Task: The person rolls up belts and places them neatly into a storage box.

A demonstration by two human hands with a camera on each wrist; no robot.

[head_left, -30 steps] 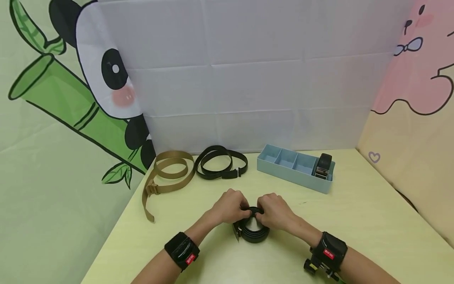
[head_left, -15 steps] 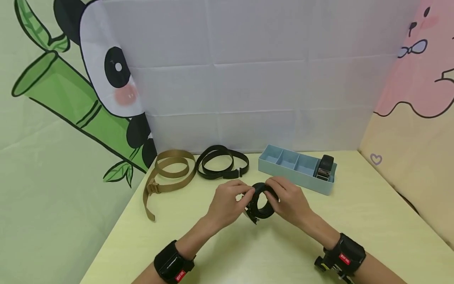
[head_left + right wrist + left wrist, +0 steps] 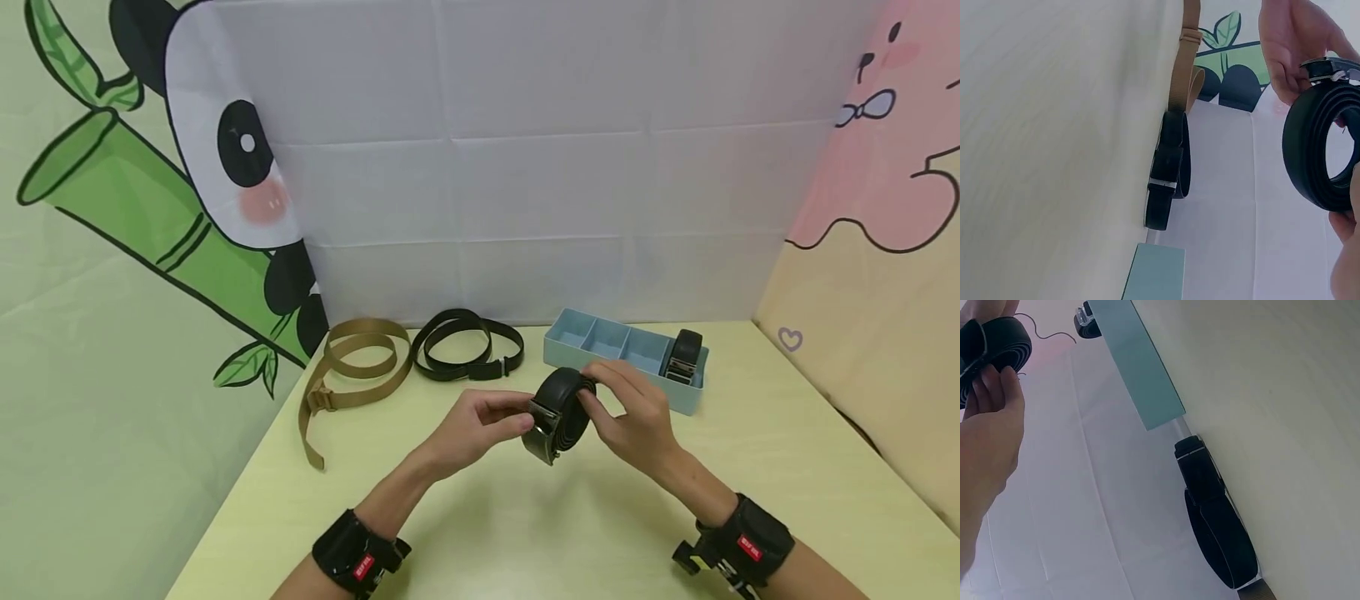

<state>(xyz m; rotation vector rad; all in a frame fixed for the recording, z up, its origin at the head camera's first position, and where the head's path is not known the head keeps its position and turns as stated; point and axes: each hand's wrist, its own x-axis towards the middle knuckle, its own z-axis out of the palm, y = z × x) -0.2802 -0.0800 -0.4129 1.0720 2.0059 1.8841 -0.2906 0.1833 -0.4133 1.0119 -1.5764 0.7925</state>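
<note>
In the head view, a tightly rolled black belt point(image 3: 564, 398) with a silver plate buckle point(image 3: 542, 432) is held up above the table between both hands. My left hand point(image 3: 468, 429) pinches the buckle, thumb in front and fingers behind. My right hand point(image 3: 637, 417) pinches the coil's upper right wall between thumb and fingers. Stacked turns and the open centre of the rolled belt point(image 3: 1307, 150) show in the right wrist view, the buckle lying on its outside. The left wrist view catches only part of the coil point(image 3: 1010, 339) at its left edge.
Behind the hands stands a blue compartment tray point(image 3: 562, 355); its right-end compartment holds another rolled black belt point(image 3: 686, 352). At the back left lie a loosely coiled tan webbing belt point(image 3: 378, 393) and a looped black belt point(image 3: 487, 369). A white cloth backdrop point(image 3: 540, 183) rises along the table's rear edge.
The rolled belt has been lifted off the table and turned, so its buckle now faces the head camera. My left hand has shifted onto the buckle; my right hand keeps hold of the coil.
</note>
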